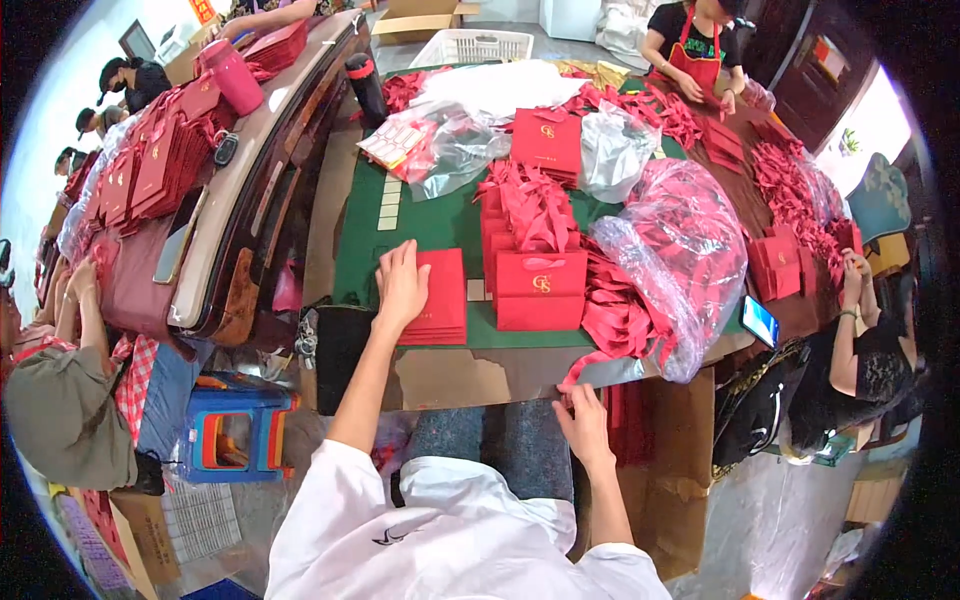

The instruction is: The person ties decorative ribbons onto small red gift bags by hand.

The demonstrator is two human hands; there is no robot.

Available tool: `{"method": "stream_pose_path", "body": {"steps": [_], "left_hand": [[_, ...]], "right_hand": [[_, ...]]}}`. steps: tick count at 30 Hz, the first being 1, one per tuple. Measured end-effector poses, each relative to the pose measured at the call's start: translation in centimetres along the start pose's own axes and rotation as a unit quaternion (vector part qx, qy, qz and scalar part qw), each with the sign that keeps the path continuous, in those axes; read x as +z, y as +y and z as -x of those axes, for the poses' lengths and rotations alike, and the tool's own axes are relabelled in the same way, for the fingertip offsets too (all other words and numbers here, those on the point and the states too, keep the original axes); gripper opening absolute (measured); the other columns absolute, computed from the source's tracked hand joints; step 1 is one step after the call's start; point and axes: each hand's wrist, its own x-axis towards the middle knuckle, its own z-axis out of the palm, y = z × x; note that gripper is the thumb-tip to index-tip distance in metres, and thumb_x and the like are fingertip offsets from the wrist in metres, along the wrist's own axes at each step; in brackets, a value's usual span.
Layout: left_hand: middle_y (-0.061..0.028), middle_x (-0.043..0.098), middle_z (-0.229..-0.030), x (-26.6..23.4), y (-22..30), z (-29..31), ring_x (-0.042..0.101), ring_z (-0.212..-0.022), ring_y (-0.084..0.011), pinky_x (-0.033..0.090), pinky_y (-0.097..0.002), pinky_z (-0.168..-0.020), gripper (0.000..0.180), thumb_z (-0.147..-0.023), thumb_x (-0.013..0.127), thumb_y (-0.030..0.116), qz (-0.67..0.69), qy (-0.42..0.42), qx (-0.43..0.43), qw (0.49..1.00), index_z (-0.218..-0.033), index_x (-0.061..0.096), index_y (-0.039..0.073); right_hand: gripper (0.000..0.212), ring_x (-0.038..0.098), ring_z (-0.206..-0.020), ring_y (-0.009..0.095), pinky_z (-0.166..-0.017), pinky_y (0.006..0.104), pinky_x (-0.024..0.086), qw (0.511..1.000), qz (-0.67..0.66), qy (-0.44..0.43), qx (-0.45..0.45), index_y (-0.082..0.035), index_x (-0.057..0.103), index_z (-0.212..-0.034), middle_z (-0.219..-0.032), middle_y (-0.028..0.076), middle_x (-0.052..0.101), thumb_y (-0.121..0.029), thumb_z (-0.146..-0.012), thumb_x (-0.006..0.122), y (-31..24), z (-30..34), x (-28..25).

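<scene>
My left hand (403, 287) lies along the left edge of a short stack of flat red paper bags (443, 300), its fingers stretched out. At the table's front edge my right hand (584, 422) has its fingertips closed on the end of a red ribbon (590, 362). That ribbon trails from a heap of red ribbons (618, 312) spilling beside a large clear plastic bag (690, 240) stuffed with more of them. Between my hands, farther in, stand red gift bags (541, 300) with gold lettering, their ribbon handles bunched on top behind.
A green mat (370, 225) covers part of the table. Behind are another red bag stack (546, 140), plastic wrap and a black bottle (366, 88). A phone (760, 322) lies at the right edge. Other people work on both sides; a blue stool (240, 425) stands lower left.
</scene>
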Motion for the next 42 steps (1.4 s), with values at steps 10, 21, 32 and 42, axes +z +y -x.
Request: {"method": "stream_pose_path", "body": {"steps": [10, 21, 32, 42], "left_hand": [[-0.0115, 0.058, -0.108, 0.1, 1.4, 1.6, 0.048, -0.109, -0.0345, 0.037, -0.0495, -0.095, 0.035, -0.085, 0.070, 0.024, -0.019, 0.055, 0.068, 0.996, -0.115, 0.063, 0.008], [-0.0060, 0.061, -0.090, -4.0, 5.7, 8.7, 0.055, -0.092, -0.0291, 0.036, -0.0432, -0.089, 0.025, -0.079, 0.075, 0.020, 0.088, -0.071, 0.055, 0.992, -0.098, 0.062, 0.011], [-0.0054, 0.065, -0.087, -0.9, 10.2, 10.3, 0.057, -0.087, -0.0273, 0.037, -0.0420, -0.084, 0.022, -0.078, 0.076, 0.020, 0.128, -0.099, 0.099, 0.982, -0.094, 0.064, 0.011], [-0.0059, 0.067, -0.087, -5.0, 10.2, 8.5, 0.058, -0.088, -0.0265, 0.036, -0.0418, -0.087, 0.016, -0.083, 0.070, 0.016, 0.133, -0.145, 0.093, 0.976, -0.096, 0.065, 0.011]], "right_hand": [[0.022, 0.060, -0.097, 0.032, -0.082, 0.0399, 0.049, 0.986, 0.076, 0.123, -0.088, -0.006, 0.069, -0.107, -0.102, 0.011, 0.061, -0.003, -0.085, 0.068, -0.3, -0.1, -0.4], [0.018, 0.062, -0.092, 0.032, -0.097, 0.0470, 0.044, 0.987, 0.004, 0.128, -0.093, -0.007, 0.063, -0.099, -0.091, 0.010, 0.065, -0.008, -0.083, 0.072, -1.9, 0.0, -0.1], [0.015, 0.061, -0.085, 0.030, -0.081, 0.0431, 0.046, 0.991, -0.003, 0.069, -0.114, -0.007, 0.066, -0.101, -0.089, 0.010, 0.064, -0.010, -0.086, 0.069, -4.2, -1.2, 1.7], [0.007, 0.065, -0.075, 0.022, -0.067, 0.0310, 0.051, 0.989, -0.080, 0.113, -0.042, -0.002, 0.066, -0.093, -0.086, 0.011, 0.067, -0.005, -0.086, 0.068, -4.7, -2.7, 2.3]]}}
